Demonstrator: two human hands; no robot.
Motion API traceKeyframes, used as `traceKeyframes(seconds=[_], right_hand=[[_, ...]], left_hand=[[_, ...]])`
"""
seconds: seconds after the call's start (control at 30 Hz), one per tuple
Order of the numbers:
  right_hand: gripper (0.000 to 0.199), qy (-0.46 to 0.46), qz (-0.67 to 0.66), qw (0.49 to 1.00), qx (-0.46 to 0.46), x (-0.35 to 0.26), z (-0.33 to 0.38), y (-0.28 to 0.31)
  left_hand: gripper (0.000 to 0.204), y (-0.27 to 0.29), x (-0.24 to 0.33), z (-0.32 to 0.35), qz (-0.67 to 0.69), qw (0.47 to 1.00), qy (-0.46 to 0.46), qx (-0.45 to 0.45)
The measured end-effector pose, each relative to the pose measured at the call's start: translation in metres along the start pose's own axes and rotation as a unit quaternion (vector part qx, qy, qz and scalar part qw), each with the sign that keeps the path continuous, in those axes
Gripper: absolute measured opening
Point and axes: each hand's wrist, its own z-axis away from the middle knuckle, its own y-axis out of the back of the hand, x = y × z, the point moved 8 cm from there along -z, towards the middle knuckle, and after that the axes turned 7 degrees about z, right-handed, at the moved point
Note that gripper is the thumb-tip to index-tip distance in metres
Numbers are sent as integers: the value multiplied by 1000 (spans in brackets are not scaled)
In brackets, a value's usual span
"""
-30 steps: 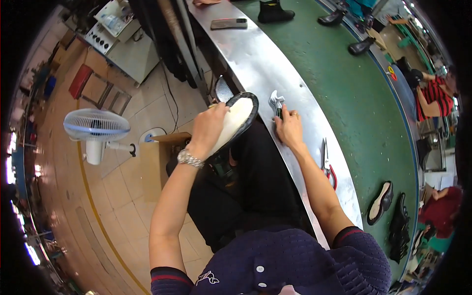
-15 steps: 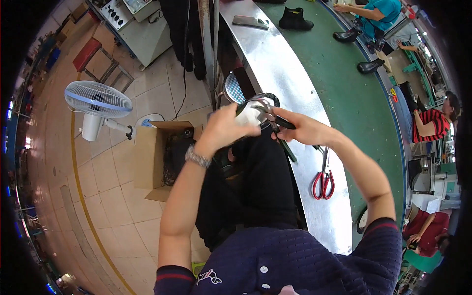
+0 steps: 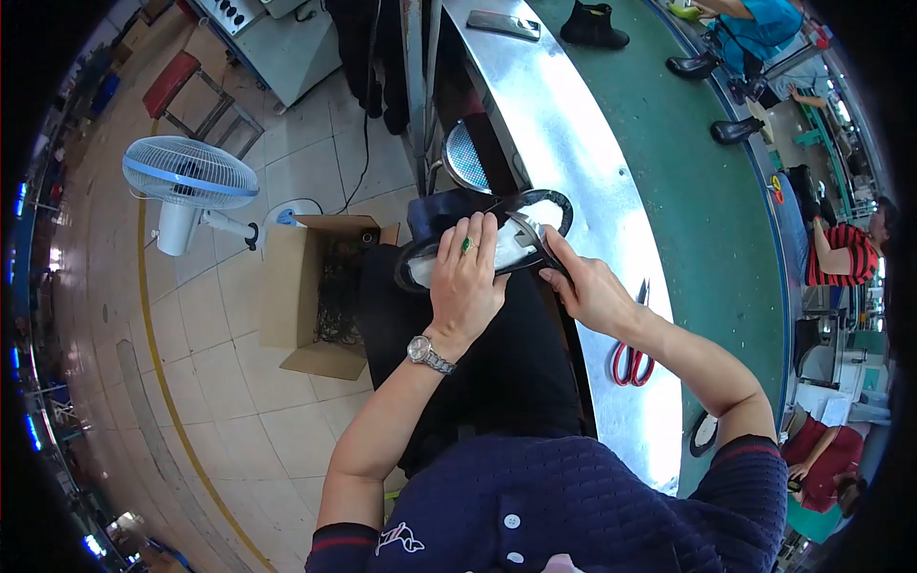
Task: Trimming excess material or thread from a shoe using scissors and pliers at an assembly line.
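Note:
A dark boot point(image 3: 548, 212) lies bottom up across my lap, its white underside ringed by a black edge. My left hand point(image 3: 465, 277) lies over the middle of it, fingers pressed together across the underside and gripping it. Over by the boot's right end, my right hand point(image 3: 594, 294) is closed around the dark handles of metal pincers point(image 3: 526, 229). The pincers' jaws rest against the white underside; their tips are partly hidden. To the right, red-handled scissors point(image 3: 633, 365) lie on the metal bench point(image 3: 583, 124), close to my right forearm.
An open cardboard box point(image 3: 287, 296) stands on the floor at left, beside a fan point(image 3: 189, 177). A phone point(image 3: 503, 25) lies on the bench's far end. Beyond runs a green belt point(image 3: 707, 248) carrying a dark ankle boot point(image 3: 594, 26). Other people sit along its far side.
The boot has turned so its white underside faces up and lies lengthwise. My left hand has shifted onto that underside. The pincers' jaws have come down onto it.

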Motion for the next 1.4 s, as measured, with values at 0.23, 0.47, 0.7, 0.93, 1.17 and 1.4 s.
traceKeyframes(seconds=[0.23, 0.47, 0.7, 0.93, 1.17, 1.4], right_hand=[[59, 7, 327, 932, -156, -29, -21, 37], [49, -65, 112, 992, -4, -11, -39, 21], [50, -128, -34, 987, 92, -3, -43, 45], [52, -129, -44, 988, 68, -14, -45, 54], [49, -100, 35, 994, -11, -18, -43, 45], [54, -85, 140, 984, -68, -9, -45, 25]], left_hand=[[76, -7, -4, 10, -80, 994, -74, 5], [50, -12, 8, 8, -113, 985, -131, 5], [63, -12, 5, 9, -134, 986, -101, 10], [61, -15, -1, 13, -153, 984, -93, -2], [61, -12, -3, 14, -125, 988, -85, 11], [53, -11, 1, 13, -116, 988, -95, 29]])
